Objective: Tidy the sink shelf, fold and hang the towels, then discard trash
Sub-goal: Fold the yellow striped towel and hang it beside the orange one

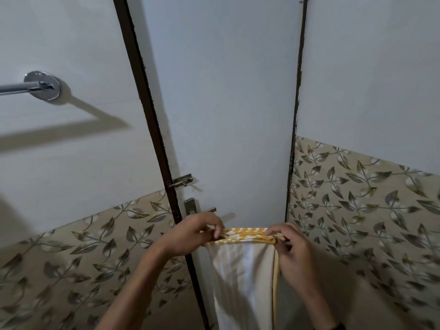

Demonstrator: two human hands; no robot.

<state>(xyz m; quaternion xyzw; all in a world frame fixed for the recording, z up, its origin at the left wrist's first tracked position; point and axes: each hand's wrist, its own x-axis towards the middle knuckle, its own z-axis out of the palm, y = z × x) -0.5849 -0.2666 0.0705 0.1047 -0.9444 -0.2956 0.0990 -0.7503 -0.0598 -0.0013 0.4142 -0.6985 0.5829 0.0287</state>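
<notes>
**Bathroom corner at the door: a towel held up by both hands**

Pale upper walls and leaf-patterned lower tiles enclosed the corner where the work took place. At the lower centre, a white towel (245, 279) with a yellow-and-white patterned border was held up in front of the door (226, 103), its top edge stretched level between the two hands and its body hanging straight down out of view at the bottom edge. A narrow yellow stripe ran down its right-hand side. The left hand (192, 234) was closed on the towel's upper left corner, fingers curled over the border and pinching it against the thumb. The right hand (291, 248) was likewise closed on the upper right corner, where the border appeared bunched into several layers between the fingertips. Both forearms rose from the bottom of the view, and a dark band showed at the right wrist.

Just behind the left hand, a metal door handle (192, 207) projected from the door; a sliding bolt (182, 181) sat above it, bridging the door and the dark frame (147, 96). The frame ran diagonally upward to the left of the door, and a second dark strip bounded the door on the right. Well apart from the towel, at the upper left, a chrome towel rail (21, 88) met its round wall mount and cast a long angled shadow across the pale wall. Leaf tiles (357, 206) covered the lower wall on both sides.
</notes>
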